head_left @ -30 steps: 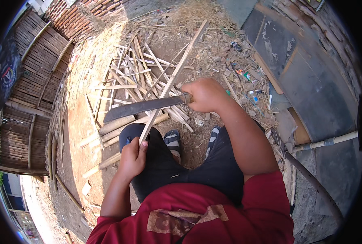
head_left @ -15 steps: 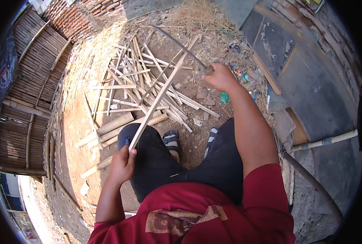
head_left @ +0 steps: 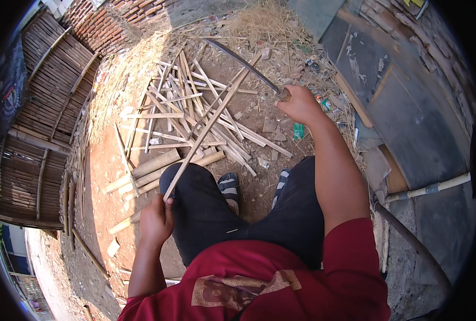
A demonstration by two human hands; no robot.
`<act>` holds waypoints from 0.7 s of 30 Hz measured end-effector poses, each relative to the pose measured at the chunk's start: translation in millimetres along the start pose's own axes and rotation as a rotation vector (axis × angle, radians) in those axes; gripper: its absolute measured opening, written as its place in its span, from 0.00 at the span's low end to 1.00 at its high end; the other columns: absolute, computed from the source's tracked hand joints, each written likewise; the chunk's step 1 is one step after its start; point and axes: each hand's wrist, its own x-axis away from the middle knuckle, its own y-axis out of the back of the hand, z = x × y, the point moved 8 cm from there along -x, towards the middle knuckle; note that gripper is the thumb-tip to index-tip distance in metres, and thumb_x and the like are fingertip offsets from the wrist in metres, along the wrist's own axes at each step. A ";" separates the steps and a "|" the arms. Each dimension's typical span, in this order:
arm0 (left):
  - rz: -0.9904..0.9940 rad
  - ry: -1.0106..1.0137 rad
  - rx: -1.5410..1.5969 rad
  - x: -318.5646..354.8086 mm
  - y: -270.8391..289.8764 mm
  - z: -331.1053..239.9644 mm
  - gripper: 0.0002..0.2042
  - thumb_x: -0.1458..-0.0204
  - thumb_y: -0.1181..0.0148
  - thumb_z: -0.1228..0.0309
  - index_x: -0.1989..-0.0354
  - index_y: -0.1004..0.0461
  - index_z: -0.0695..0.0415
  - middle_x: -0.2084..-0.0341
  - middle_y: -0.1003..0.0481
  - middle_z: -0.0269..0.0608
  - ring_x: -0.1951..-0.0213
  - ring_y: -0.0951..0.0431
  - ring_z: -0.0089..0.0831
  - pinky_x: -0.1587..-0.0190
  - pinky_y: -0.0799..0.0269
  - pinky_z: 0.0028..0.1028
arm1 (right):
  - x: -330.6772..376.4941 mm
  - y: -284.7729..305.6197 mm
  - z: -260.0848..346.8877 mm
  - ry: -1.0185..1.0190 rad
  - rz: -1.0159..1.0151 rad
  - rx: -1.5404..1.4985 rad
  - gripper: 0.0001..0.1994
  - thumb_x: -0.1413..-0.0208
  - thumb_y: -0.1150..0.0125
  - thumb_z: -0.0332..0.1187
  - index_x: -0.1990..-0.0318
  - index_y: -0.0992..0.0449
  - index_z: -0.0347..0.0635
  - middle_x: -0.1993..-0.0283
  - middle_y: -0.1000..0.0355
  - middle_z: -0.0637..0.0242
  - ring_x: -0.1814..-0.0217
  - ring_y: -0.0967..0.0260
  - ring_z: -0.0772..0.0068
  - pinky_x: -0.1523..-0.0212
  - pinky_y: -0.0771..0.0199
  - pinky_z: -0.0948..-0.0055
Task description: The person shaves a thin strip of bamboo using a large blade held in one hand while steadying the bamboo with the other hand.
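My left hand (head_left: 156,220), at the left knee, is closed around the near end of a long bamboo strip (head_left: 206,130). That strip slants up and away to the right, over a pile of loose strips. Out in front on the right, my right hand (head_left: 300,104) grips the handle of a long, dark, slightly curved machete (head_left: 232,53). Its blade points to the far left and crosses the strip near the strip's far end. Whether blade and strip touch there, I cannot tell.
Loose bamboo strips (head_left: 184,101) lie heaped on the dirt ahead. Thicker bamboo poles (head_left: 155,163) rest by my left knee. At the left stands a woven bamboo panel (head_left: 51,80); dark boards (head_left: 409,117) lie on the right. Dry straw (head_left: 259,24) covers the far ground.
The bamboo strip has turned in my left hand and now looks narrower. The machete stays across its far end, with the blade tilted slightly differently. The whole view has shifted a little.
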 end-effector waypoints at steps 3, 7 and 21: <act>0.003 -0.008 -0.005 1.0 -1.7 -2.8 0.11 0.34 0.50 0.66 0.59 0.30 0.64 0.75 0.27 0.62 0.70 0.27 0.65 0.68 0.33 0.50 | 8.6 -10.6 10.8 0.095 -0.022 -0.016 0.21 0.53 0.31 0.42 0.52 0.19 0.42 0.63 0.20 0.51 0.60 0.22 0.47 0.56 0.23 0.56; -0.024 -0.055 0.078 0.7 -3.1 -5.1 0.11 0.35 0.46 0.65 0.63 0.30 0.62 0.79 0.27 0.58 0.73 0.27 0.63 0.72 0.35 0.49 | 35.9 -49.6 78.7 0.417 0.215 0.243 0.20 0.53 0.31 0.41 0.53 0.19 0.44 0.63 0.21 0.49 0.60 0.23 0.44 0.57 0.23 0.56; -0.326 0.777 -0.103 225.5 4.9 275.1 0.20 0.32 0.52 0.57 0.69 0.33 0.63 0.80 0.29 0.55 0.77 0.30 0.52 0.71 0.36 0.45 | 1.4 3.2 -156.3 -0.586 -0.313 -0.935 0.09 0.44 0.33 0.35 0.71 0.28 0.49 0.80 0.37 0.79 0.81 0.40 0.84 0.79 0.40 0.78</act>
